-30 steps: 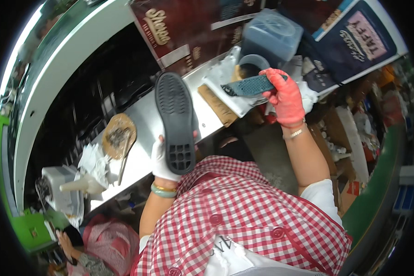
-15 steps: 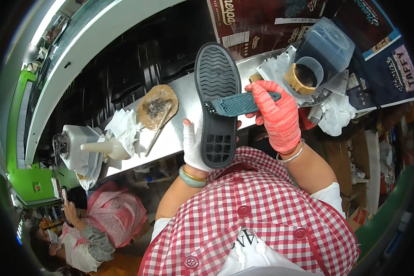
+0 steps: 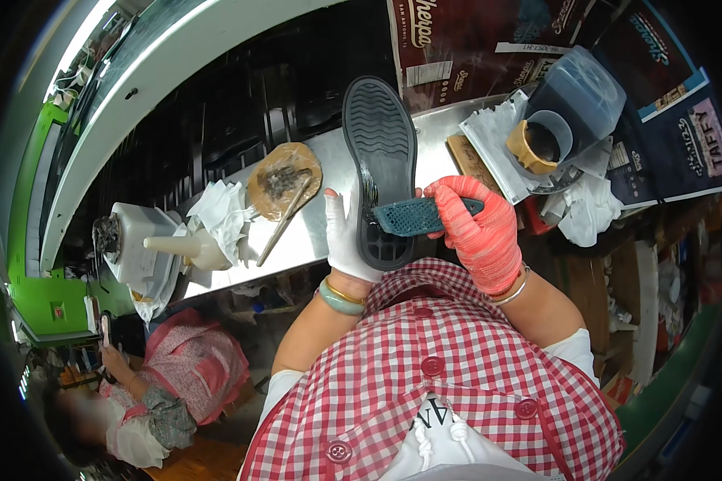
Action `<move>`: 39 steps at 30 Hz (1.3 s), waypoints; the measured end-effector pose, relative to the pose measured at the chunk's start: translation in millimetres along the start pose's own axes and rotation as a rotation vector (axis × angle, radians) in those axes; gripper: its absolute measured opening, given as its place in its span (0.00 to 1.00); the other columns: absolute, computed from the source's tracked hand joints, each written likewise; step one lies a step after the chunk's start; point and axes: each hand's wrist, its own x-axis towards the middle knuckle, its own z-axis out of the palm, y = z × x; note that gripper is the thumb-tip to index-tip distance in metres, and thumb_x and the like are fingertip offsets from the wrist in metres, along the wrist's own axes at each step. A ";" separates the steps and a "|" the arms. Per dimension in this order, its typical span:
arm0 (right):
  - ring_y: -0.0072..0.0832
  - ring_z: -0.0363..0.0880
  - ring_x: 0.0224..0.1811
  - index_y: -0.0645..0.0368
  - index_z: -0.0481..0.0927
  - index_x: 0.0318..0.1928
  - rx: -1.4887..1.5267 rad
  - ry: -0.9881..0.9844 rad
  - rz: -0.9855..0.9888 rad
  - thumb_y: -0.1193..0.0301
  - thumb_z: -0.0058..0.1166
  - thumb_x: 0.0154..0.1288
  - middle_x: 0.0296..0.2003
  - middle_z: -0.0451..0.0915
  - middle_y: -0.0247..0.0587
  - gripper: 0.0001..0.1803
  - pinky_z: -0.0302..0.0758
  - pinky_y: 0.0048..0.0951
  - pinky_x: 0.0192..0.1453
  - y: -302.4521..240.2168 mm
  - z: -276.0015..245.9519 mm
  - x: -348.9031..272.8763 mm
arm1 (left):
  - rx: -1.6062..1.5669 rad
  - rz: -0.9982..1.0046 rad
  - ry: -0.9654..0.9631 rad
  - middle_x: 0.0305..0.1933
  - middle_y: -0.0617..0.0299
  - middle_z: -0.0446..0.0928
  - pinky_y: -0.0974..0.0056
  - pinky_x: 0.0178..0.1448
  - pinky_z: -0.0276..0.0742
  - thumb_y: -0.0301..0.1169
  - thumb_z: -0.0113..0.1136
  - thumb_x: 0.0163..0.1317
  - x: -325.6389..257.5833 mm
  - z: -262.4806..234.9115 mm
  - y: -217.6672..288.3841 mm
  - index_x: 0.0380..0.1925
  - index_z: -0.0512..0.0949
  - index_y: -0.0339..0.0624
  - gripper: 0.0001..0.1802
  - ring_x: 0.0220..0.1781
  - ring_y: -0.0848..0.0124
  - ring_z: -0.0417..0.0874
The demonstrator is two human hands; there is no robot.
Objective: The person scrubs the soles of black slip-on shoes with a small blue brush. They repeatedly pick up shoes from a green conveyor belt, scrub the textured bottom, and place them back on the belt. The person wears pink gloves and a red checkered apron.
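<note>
- The black shoe sole (image 3: pixel 383 144) is upright in front of the person's checked apron (image 3: pixel 457 337), its tread side in view and a shiny streak on its left edge.
- The left hand (image 3: pixel 348 244), in white covering, is half curled and supports the sole's lower part; its thumb stands at the left edge.
- The right hand (image 3: pixel 483 240), in a red-pink glove, is to the right of the sole, fingers closed on a teal brush (image 3: pixel 413 217).
- The brush lies crosswise over the sole's lower half; I cannot tell how firmly it touches.
- Left of the sole, on the tabletop (image 3: pixel 435 156), are a stained brown disc (image 3: pixel 274 178) with 1 stick (image 3: pixel 284 223) across it, white tissue (image 3: pixel 218 210) and a nozzled bottle (image 3: pixel 208 250).
- Right of the sole are a cup (image 3: pixel 555 128) and a clear tub (image 3: pixel 590 92).
</note>
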 end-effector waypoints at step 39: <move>0.19 0.73 0.18 0.62 0.79 0.42 -0.464 -0.733 0.150 0.67 0.51 0.64 0.23 0.77 0.38 0.12 0.72 0.20 0.24 -52.2 28.1 17.6 | 0.179 -0.430 -0.154 0.60 0.50 0.68 0.59 0.66 0.66 0.69 0.18 0.60 -21.5 -3.6 29.7 0.64 0.59 0.37 0.49 0.60 0.60 0.71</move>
